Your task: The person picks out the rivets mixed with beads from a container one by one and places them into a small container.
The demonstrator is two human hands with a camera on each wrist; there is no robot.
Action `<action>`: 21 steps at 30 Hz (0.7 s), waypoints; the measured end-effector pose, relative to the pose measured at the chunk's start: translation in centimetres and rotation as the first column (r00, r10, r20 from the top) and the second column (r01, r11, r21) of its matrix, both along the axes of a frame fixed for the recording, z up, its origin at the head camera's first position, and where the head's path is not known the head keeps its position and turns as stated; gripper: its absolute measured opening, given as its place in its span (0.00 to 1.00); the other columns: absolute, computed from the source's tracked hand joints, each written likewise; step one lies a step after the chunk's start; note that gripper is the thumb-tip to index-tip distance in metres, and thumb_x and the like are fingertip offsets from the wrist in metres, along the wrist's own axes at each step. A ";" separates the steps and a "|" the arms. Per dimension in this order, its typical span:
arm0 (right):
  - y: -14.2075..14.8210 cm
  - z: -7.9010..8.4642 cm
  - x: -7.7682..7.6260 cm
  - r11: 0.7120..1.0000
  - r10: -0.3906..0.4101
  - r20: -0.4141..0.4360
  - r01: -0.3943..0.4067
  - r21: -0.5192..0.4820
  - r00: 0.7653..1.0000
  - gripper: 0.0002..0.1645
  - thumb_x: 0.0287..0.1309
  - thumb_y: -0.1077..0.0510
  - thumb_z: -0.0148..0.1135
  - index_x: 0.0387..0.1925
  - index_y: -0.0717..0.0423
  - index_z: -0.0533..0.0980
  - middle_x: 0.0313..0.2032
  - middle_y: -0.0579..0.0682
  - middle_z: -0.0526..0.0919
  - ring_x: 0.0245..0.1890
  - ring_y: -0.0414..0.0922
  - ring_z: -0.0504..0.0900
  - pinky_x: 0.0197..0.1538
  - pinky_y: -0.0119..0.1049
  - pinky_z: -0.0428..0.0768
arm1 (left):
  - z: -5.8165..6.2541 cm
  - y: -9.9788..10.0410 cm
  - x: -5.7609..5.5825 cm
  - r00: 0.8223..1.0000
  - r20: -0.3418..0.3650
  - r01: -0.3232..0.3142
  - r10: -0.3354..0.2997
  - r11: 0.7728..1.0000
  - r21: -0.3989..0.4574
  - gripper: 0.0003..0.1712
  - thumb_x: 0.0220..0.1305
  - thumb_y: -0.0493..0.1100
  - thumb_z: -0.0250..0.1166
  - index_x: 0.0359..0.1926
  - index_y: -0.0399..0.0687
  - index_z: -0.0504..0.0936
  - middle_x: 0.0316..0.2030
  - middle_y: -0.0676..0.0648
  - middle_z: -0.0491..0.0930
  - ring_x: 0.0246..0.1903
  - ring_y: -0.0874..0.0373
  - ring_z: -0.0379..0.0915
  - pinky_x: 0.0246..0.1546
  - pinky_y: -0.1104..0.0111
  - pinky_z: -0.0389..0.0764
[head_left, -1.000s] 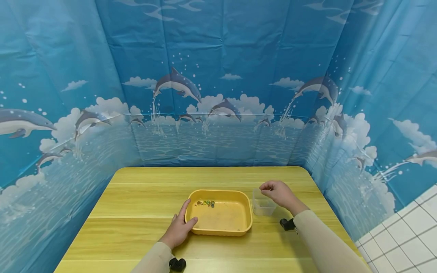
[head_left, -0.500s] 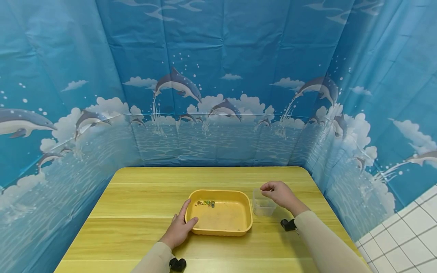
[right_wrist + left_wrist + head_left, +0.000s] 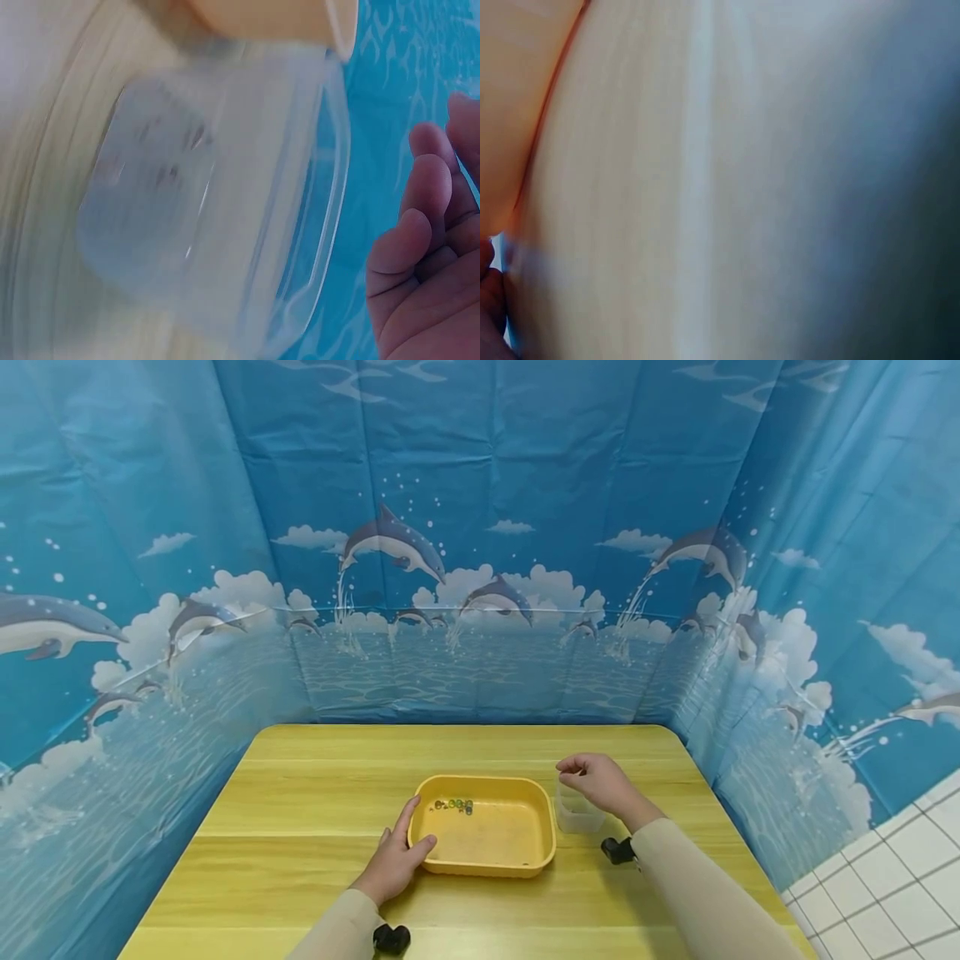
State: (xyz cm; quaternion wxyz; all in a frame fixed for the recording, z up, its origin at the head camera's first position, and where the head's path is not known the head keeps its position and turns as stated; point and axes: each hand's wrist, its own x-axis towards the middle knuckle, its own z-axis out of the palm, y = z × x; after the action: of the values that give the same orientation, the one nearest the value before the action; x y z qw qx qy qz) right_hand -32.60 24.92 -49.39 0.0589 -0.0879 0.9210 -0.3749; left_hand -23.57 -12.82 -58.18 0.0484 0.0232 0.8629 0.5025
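Observation:
My left hand (image 3: 392, 864) grips the left side of a yellow plastic tray (image 3: 498, 839), thumb over the rim and fingers along the outer wall. Several small glass marbles (image 3: 459, 804) in green, amber and blue lie near the tray's back left, with tiny brownish bits beside them. My right hand (image 3: 606, 787) hovers above a clear plastic box (image 3: 581, 822), thumb and forefinger drawn together. Whether a small thing sits between those fingertips I cannot tell. In the right wrist view, a few small dark reddish bits (image 3: 169, 175) show at the bottom of the box (image 3: 247, 225).
The box stands close beside the tray's right wall on a yellow wood-grain table (image 3: 315, 802). A blue dolphin-print curtain (image 3: 480, 677) hangs round the back and sides. White tiles (image 3: 885, 868) show at the lower right.
My right hand has shifted slightly left over the box, toward the tray, its fingertips still together. My left hand keeps its grip; the tray and marbles stay as they were.

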 end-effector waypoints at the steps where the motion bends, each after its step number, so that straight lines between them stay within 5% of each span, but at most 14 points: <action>1: -0.5 0.0 -0.1 1.000 0.004 0.001 -0.004 -0.003 1.000 0.12 0.58 0.47 0.60 0.44 0.38 0.79 0.42 0.43 0.80 0.42 0.43 0.77 0.42 0.38 0.79 | 0.1 0.0 0.0 1.000 0.000 0.001 -0.001 1.000 0.001 0.40 0.61 0.64 0.56 0.69 0.81 0.44 0.67 0.41 0.61 0.67 0.27 0.30 0.57 0.29 0.44; 14: -6.9 0.6 -0.5 0.995 0.095 0.020 -0.094 -0.039 0.995 0.11 0.58 0.48 0.60 0.44 0.31 0.78 0.40 0.38 0.80 0.38 0.39 0.77 0.39 0.34 0.79 | -0.4 -0.2 -0.4 1.000 -0.011 0.009 -0.009 1.000 -0.020 0.42 0.60 0.65 0.56 0.69 0.82 0.43 0.67 0.42 0.61 0.67 0.27 0.30 0.56 0.29 0.47; 21: -9.7 0.6 -0.4 0.988 0.155 0.038 -0.154 -0.029 0.987 0.14 0.60 0.49 0.59 0.48 0.37 0.79 0.43 0.38 0.80 0.39 0.40 0.77 0.40 0.36 0.78 | -0.5 -0.2 -0.2 1.000 -0.006 0.006 -0.006 1.000 -0.011 0.41 0.60 0.65 0.57 0.69 0.83 0.44 0.66 0.40 0.61 0.67 0.27 0.31 0.56 0.30 0.49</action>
State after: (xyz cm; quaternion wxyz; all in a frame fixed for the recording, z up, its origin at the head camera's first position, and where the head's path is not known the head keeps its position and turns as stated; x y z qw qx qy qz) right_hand -33.05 15.21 -48.76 0.1050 -0.1521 0.9052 -0.3827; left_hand -23.81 -13.06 -58.69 0.0475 0.0270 0.8657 0.4976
